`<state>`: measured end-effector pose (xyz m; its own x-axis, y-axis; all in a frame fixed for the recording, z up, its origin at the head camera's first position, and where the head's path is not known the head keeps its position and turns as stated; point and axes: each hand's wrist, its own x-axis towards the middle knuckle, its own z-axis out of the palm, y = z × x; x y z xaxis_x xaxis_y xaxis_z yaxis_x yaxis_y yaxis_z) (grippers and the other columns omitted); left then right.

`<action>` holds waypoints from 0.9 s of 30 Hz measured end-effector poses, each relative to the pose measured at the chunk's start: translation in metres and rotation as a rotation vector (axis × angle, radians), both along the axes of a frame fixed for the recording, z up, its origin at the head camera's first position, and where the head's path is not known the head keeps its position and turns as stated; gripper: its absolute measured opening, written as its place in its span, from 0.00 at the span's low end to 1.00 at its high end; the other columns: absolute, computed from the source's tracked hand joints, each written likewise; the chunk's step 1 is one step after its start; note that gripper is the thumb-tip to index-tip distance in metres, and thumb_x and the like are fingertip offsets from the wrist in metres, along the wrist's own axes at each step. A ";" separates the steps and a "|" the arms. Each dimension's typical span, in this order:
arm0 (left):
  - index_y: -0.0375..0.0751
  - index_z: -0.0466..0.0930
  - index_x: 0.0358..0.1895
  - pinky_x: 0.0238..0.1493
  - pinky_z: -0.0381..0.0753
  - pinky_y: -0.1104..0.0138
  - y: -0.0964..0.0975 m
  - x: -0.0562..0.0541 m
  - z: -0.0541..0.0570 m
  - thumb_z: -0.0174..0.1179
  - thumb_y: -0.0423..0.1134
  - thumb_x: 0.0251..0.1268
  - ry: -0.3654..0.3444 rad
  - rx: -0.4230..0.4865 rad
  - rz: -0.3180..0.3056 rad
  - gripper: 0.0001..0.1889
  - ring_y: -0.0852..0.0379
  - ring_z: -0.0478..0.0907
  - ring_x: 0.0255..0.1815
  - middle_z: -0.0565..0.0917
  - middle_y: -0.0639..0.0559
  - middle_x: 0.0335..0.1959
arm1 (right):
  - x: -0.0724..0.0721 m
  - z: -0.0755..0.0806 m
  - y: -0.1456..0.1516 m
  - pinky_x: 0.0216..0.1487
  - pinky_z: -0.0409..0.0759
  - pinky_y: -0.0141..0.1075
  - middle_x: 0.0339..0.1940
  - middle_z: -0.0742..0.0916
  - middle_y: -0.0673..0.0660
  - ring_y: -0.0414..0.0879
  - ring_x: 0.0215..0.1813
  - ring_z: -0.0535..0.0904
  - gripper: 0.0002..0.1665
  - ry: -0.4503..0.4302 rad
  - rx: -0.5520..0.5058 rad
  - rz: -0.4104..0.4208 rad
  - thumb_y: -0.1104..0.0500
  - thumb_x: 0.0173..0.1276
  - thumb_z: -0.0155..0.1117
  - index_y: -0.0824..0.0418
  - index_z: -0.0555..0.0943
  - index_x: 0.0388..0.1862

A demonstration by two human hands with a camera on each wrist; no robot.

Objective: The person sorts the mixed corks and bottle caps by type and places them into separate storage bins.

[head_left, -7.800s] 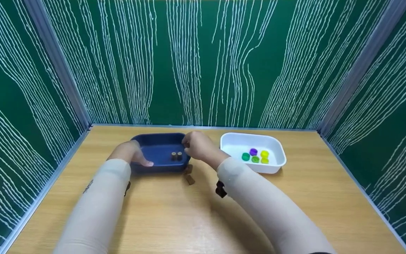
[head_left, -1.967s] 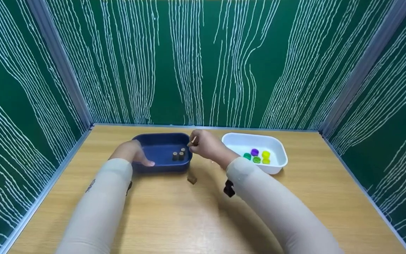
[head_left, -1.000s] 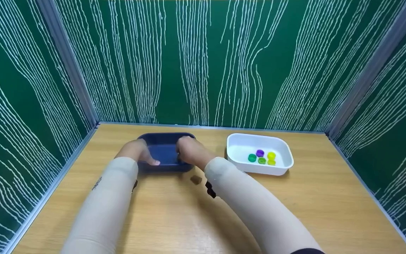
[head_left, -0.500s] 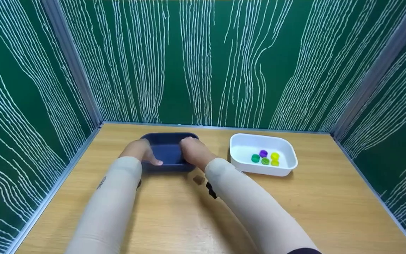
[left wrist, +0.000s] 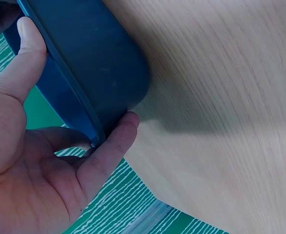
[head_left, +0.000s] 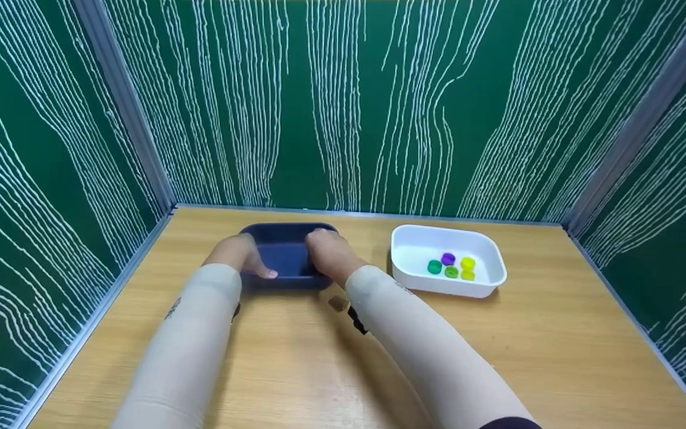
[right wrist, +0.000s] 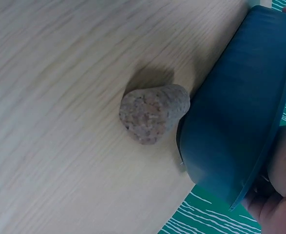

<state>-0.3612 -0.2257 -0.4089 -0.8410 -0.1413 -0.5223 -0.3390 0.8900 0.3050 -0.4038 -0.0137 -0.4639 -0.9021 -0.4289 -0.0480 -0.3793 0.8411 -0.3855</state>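
The navy blue tray (head_left: 283,253) stands at the back left of the table. My left hand (head_left: 236,253) grips its left end; in the left wrist view the thumb lies over the rim and the fingers (left wrist: 114,148) bend against the outer wall. My right hand (head_left: 330,255) reaches over the tray's right end, knuckles up, its fingertips hidden inside. What those fingertips hold, and the corks standing there earlier, are out of sight. One speckled brown cork (right wrist: 145,114) lies on the table just outside the tray, by my right wrist.
To the right stands a white tray (head_left: 435,289) holding several small caps: purple (head_left: 448,259), green (head_left: 435,267), light green (head_left: 451,272) and yellow (head_left: 468,263). Green walls with white wavy lines close off the table (head_left: 295,357) at the back and sides.
My right hand has moved from the tray's right rim, where it pinched a cork, down into the tray. It now covers the standing corks. Fewer corks lie on the table than at first.
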 end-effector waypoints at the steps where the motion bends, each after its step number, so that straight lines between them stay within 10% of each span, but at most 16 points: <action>1: 0.26 0.53 0.90 0.93 0.62 0.41 0.000 0.000 0.000 0.81 0.61 0.69 0.002 0.002 0.001 0.63 0.33 0.64 0.90 0.63 0.30 0.91 | 0.000 0.000 0.001 0.47 0.80 0.40 0.38 0.85 0.54 0.51 0.44 0.83 0.14 0.008 0.008 0.004 0.63 0.90 0.54 0.59 0.88 0.49; 10: 0.25 0.52 0.90 0.93 0.62 0.41 0.001 -0.001 -0.001 0.81 0.62 0.68 0.011 -0.009 -0.023 0.64 0.31 0.61 0.91 0.61 0.29 0.91 | 0.009 0.014 0.005 0.52 0.91 0.44 0.43 0.90 0.56 0.50 0.43 0.83 0.10 0.171 0.167 0.075 0.62 0.87 0.61 0.60 0.90 0.48; 27: 0.24 0.54 0.89 0.92 0.64 0.38 -0.001 -0.001 -0.005 0.82 0.61 0.67 0.030 -0.004 -0.001 0.64 0.29 0.65 0.88 0.63 0.27 0.89 | 0.055 0.020 0.043 0.52 0.95 0.40 0.47 0.89 0.57 0.48 0.45 0.86 0.12 0.287 0.081 0.120 0.57 0.86 0.69 0.60 0.94 0.57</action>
